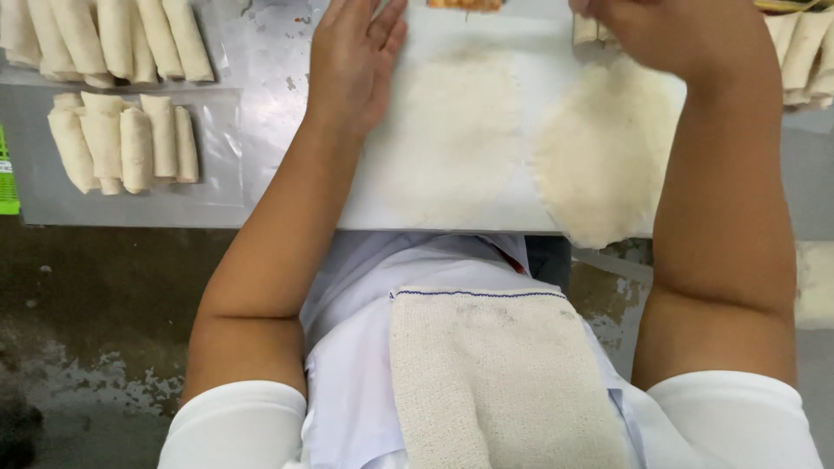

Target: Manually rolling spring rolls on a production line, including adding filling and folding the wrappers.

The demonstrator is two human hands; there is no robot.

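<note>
Where hands (352, 61) press white board (539, 69): green label (7, 182) far left.

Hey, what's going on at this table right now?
A person in white sleeves is working at a metal table, making rolled wraps. The left hand lies flat at the edge of a white board carrying two thin round wrappers. The right hand reaches to the board's far end, blurred, so its grip is unclear. Finished pale rolls lie in rows at the left, more at the right edge. A cloth covers the person's lap.
</note>
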